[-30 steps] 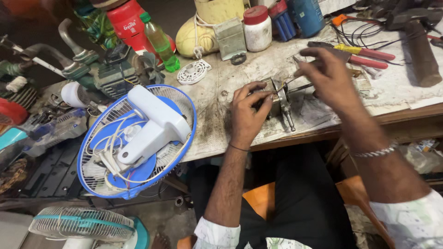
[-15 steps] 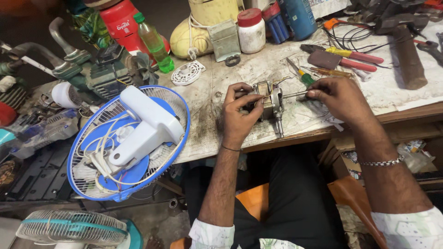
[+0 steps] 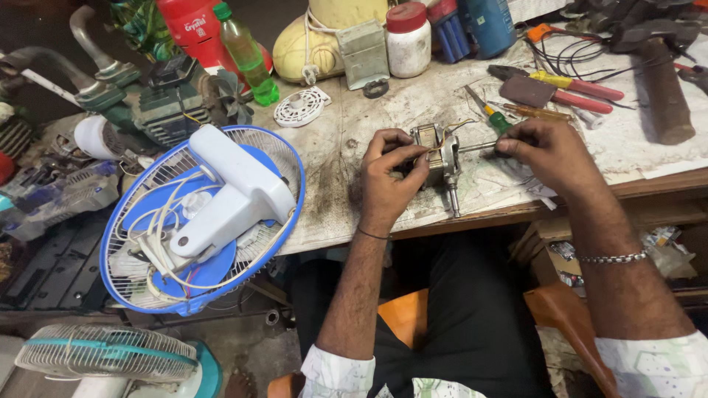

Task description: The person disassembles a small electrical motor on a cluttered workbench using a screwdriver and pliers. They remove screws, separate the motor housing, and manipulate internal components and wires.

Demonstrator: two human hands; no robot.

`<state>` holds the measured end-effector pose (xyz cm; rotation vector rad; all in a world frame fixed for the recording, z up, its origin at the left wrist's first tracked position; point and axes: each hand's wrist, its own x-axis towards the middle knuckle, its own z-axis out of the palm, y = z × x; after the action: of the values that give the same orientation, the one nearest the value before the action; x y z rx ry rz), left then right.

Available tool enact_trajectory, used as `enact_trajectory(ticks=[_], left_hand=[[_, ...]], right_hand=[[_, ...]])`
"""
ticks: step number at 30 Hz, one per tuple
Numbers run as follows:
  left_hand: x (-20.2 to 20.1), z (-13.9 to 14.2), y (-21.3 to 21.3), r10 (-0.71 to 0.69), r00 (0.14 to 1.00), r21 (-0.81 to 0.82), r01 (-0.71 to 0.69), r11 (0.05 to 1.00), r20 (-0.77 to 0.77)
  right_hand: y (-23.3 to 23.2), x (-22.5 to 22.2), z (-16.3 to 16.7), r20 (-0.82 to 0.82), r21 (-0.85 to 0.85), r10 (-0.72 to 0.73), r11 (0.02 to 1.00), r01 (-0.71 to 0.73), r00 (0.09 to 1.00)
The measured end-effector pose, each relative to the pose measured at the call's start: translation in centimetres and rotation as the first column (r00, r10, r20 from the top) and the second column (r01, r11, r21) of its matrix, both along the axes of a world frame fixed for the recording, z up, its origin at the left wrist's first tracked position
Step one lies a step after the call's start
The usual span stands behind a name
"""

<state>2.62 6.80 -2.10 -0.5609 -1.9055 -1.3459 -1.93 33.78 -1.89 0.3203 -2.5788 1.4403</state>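
Head cam looked down at a grubby workbench [image 3: 332,184]. Small fan motor [image 3: 435,151] sat near the front edge, between both hands. Left hand [image 3: 391,173] was curled round its left side, fingers pinching a thin copper wire coming off it. Right hand [image 3: 549,151] was closed on the shaft end sticking out the right side. Blue and white fan [image 3: 199,221] lay face down just left of all that, green screwdriver [image 3: 487,112] right behind the motor.
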Motion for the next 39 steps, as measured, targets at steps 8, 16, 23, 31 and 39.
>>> enact_trajectory(ticks=[8, 16, 23, 31, 39], left_hand=[[0.5, -0.2, 0.0, 0.065, 0.996, -0.061, -0.068, 0.996, -0.054], [1.0, 1.6, -0.4, 0.148, 0.983, -0.088, -0.138, 0.986, 0.113], [-0.8, 4.2, -3.9, -0.087, 0.924, -0.316, 0.214, 0.924, 0.372], [-1.9, 5.2, -3.7, -0.072, 0.848, -0.320, 0.275, 0.906, 0.526], [1.4, 2.2, 0.4, 0.427, 0.883, -0.290, -0.364, 0.885, 0.194]], right_hand=[[-0.7, 0.0, 0.0, -0.369, 0.109, 0.008, 0.993, 0.035, 0.929], [-0.7, -0.5, 1.7, -0.410, 0.473, 0.011, 0.858, 0.203, 0.912], [0.0, -1.9, 0.4, -0.387, 0.586, -0.006, 0.771, 0.251, 0.922], [0.2, 0.6, 1.8, -0.218, -0.150, -0.159, 0.980, 0.127, 0.963], [-0.2, 9.4, 7.1, -0.139, -0.420, -0.103, 0.907, 0.035, 0.985]])
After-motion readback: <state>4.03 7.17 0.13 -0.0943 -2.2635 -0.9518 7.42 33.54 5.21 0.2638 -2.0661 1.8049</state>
